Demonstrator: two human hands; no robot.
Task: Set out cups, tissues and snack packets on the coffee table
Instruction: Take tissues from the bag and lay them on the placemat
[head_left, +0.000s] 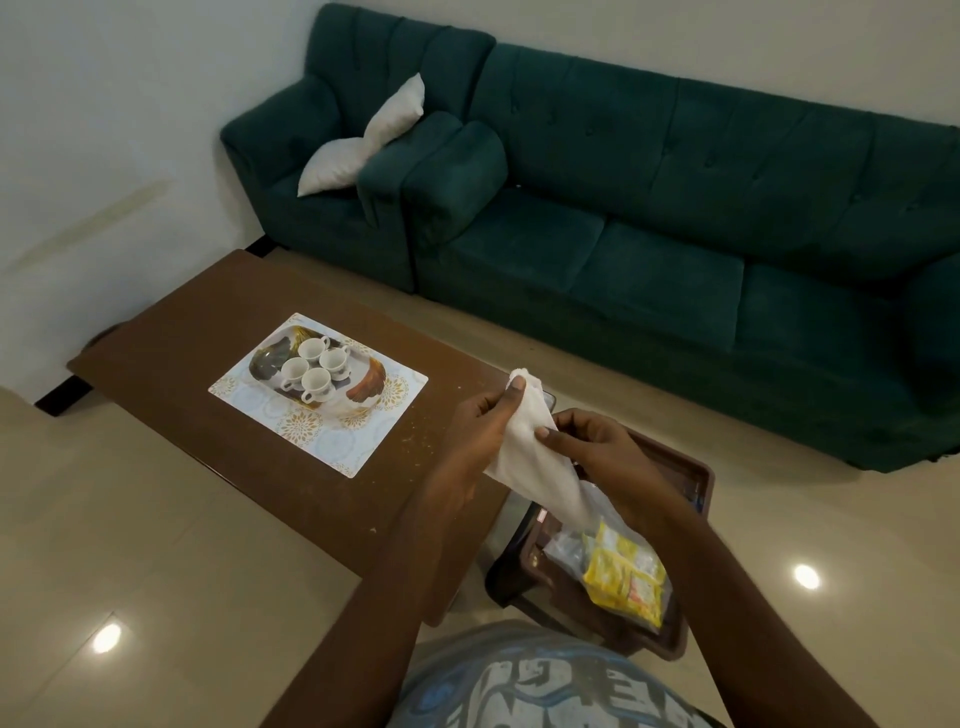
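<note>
Both my hands hold one white tissue (530, 462) in the air over the right end of the brown coffee table (208, 322). My left hand (485, 415) pinches its top corner. My right hand (582, 441) grips it lower down on the right side. Several white cups (311, 369) stand close together on a patterned tray (363, 387), which lies on a white floral mat (322, 441) in the middle of the table. Yellow snack packets (626, 577) lie in a dark brown tray (675, 467) on a small stand to the right of the table.
A dark green sofa (675, 234) and a matching armchair (322, 171) with a white cushion (363, 140) stand beyond the table. The floor is glossy beige tile. Crumbs dot the table's right part.
</note>
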